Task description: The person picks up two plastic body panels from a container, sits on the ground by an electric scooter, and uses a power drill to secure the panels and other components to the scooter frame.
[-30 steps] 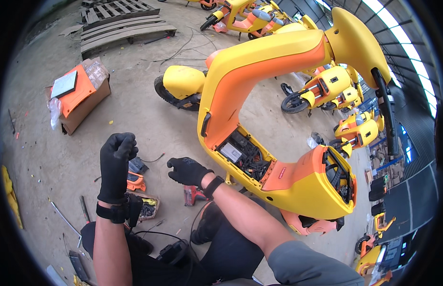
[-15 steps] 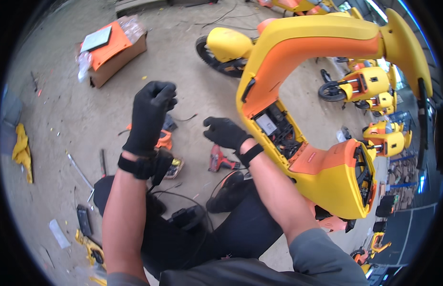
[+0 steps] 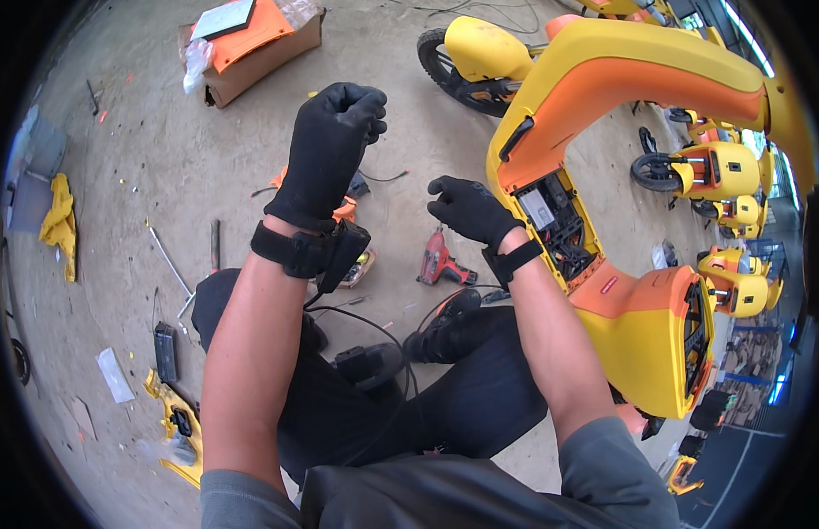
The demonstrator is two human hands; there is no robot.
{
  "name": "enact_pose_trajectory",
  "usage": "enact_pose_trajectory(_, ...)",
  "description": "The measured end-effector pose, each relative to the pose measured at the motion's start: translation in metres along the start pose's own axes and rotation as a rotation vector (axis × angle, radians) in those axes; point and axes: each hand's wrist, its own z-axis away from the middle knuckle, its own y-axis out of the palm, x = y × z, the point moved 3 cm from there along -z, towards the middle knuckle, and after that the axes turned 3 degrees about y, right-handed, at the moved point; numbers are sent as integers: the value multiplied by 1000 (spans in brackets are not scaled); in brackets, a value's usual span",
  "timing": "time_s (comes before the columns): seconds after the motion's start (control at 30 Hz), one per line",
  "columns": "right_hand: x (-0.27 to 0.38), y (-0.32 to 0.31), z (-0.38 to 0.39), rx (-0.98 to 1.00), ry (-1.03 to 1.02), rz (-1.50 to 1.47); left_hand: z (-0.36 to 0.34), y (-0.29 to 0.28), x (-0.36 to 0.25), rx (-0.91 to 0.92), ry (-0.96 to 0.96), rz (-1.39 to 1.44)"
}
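My left hand (image 3: 328, 150), in a black glove, is raised over the floor with its fingers curled into a fist; nothing sticks out of it. My right hand (image 3: 473, 212), gloved alike, is held lower with bent fingers, next to the open compartment (image 3: 555, 220) of a yellow and orange scooter (image 3: 634, 339). Wiring and a module with a pale label show inside that compartment. Neither hand visibly touches the scooter. On the floor below my right hand lies a red and black power tool (image 3: 443, 262). My left wrist partly hides a tray of small parts (image 3: 361, 269).
A cardboard box (image 3: 268, 66) bearing an orange panel stands at the far left. Tools, a black box-shaped part (image 3: 165, 351) and yellow panels (image 3: 60, 225) lie at left. More yellow scooters (image 3: 714, 172) stand at right. A cable (image 3: 343, 310) loops by my legs.
The view has shifted, so the box, scooter and floor items sit farther right and mostly higher in the picture. Both hands keep nearly the same closed pose.
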Motion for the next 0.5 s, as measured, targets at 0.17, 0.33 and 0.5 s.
enact_pose_trajectory(0.17, 2, 0, 0, 18, 29, -13, -1, -3, -4, -5, 12, -34)
enact_pose_trajectory(0.33, 1, 1, -2, 12, 34, -7, -2, -4, -4, -18, 20, -31)
enact_pose_trajectory(0.5, -3, 2, -2, 6, 35, -32, -4, -2, -1, 6, 23, -73)
